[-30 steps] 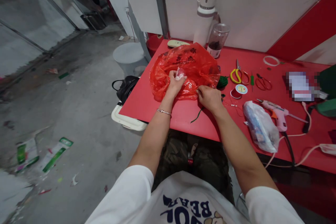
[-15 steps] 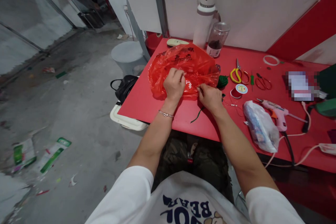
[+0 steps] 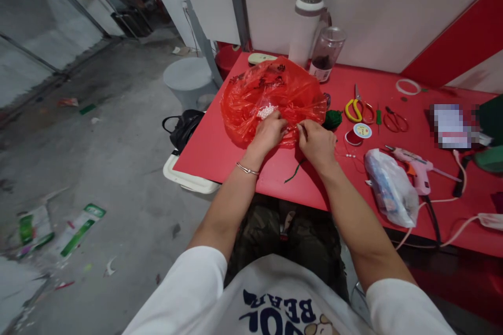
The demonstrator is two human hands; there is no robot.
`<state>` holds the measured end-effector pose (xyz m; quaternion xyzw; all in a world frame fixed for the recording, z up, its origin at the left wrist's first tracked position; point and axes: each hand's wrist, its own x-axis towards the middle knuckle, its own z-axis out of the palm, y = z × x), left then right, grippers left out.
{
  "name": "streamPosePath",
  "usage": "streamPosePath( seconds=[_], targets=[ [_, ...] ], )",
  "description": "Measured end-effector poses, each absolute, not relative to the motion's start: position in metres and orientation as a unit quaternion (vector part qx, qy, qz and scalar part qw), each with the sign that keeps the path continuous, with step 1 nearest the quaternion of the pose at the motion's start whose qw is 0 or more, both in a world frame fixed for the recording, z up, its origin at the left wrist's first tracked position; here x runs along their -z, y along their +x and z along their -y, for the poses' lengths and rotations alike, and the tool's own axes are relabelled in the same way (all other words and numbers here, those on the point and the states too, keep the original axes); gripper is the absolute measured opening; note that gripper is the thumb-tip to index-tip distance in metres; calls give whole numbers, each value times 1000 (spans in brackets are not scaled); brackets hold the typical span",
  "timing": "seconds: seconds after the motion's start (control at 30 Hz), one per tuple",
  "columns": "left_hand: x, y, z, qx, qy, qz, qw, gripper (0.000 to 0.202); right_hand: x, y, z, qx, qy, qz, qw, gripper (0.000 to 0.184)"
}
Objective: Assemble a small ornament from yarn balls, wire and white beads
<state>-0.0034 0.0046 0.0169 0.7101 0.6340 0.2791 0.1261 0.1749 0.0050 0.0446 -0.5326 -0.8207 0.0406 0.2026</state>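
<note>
A crumpled red plastic bag (image 3: 271,94) lies on the red table (image 3: 220,146) near its left end. Small white beads (image 3: 266,111) in a clear packet show on top of it. My left hand (image 3: 269,133) is closed on the bag's near edge, fingers curled into the plastic. My right hand (image 3: 317,141) pinches the same edge just to the right. A thin green wire (image 3: 294,171) lies on the table under my right wrist.
Right of the bag lie a green yarn ball (image 3: 332,119), yellow scissors (image 3: 356,110), red snips (image 3: 395,121), a thread spool (image 3: 357,134), a clear bag (image 3: 391,188) and a pink glue gun (image 3: 416,170) with its cord. A white kettle (image 3: 308,15) and jar (image 3: 326,52) stand by the wall.
My left hand came down from the top of the bag, where it held the bead packet, to the near edge beside my right hand. The bead packet now lies on the bag.
</note>
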Motion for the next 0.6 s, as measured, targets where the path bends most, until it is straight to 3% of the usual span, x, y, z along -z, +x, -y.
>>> streamPosePath(
  seconds=[0.37,0.6],
  targets=[
    [-13,-14,-11,-215,731,-635,131,29,-37,175,-7,-46,-516,822,237,33],
    [-25,-6,-2,-236,681,-682,122,32,-38,180,-9,-11,-498,800,334,36]
  ],
)
